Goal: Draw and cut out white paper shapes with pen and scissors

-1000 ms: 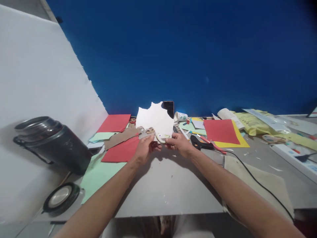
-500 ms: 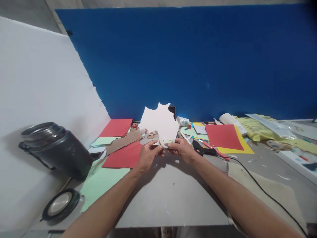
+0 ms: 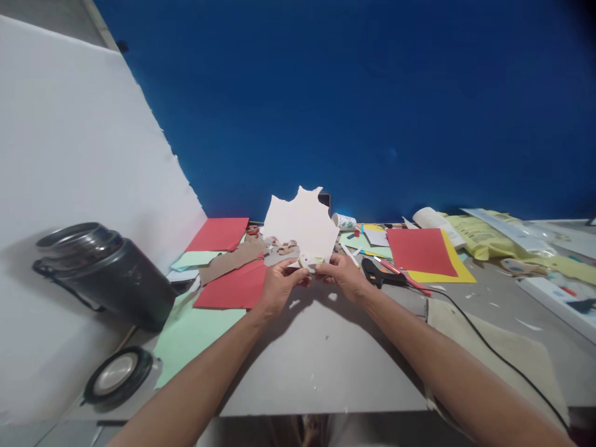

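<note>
My left hand [image 3: 280, 287] and my right hand [image 3: 348, 278] meet above the middle of the table. Both have fingers closed on a small whitish paper cutout [image 3: 309, 261] with dark and yellow-green marks. My fingertips hide part of it. Right behind it stands a large white paper [image 3: 302, 217] with a jagged, pointed upper edge. I cannot tell whether the two pieces are joined. To the right of my right hand lies a black glue gun [image 3: 382, 273] with its cable, beside red-handled pliers [image 3: 395, 271].
A dark open flask [image 3: 109, 273] leans at the left, its round lid [image 3: 116, 370] below. Red sheets [image 3: 233, 288], a brown cardboard strip [image 3: 231, 262] and green paper [image 3: 200, 338] lie left. At the right are red paper [image 3: 421, 251], a beige cloth [image 3: 488, 347] and a paper cup [image 3: 344, 222].
The view has tilted slightly, so the table sits a little higher in the picture. Both hands keep hold of the cutout, which seems turned slightly.
</note>
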### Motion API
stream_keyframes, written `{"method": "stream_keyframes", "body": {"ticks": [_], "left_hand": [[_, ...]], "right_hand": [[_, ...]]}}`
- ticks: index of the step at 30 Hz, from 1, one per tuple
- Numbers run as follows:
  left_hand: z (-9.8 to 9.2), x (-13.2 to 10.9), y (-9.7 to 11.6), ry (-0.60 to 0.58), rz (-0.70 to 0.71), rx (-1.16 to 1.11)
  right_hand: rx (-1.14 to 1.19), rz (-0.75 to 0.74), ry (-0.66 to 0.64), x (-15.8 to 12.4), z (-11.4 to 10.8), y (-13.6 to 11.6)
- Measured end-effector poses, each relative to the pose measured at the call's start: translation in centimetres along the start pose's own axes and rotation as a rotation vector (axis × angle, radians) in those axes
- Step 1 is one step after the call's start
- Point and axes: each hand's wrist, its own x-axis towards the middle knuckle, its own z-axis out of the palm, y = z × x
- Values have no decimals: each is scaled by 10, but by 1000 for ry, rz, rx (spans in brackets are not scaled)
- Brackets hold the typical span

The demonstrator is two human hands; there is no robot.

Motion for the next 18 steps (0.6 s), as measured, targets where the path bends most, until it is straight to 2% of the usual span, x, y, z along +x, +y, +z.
{"method": "stream_keyframes", "body": {"ticks": [3,8,11,18], "left_hand": [[-1,2,-2,50,-4,-9],[-3,6,-2,118,-83,-148],[-4,8,-1,133,-99,-182],[-4,8,1,109,-104,-218]], "right_hand": [[-35,-22,-11,-2,1,-2],[-3,-11,-180,-3,-5,-7],[75,-7,-239,-3,-7,-8],[95,8,-247,-4,-5,-9]]}}
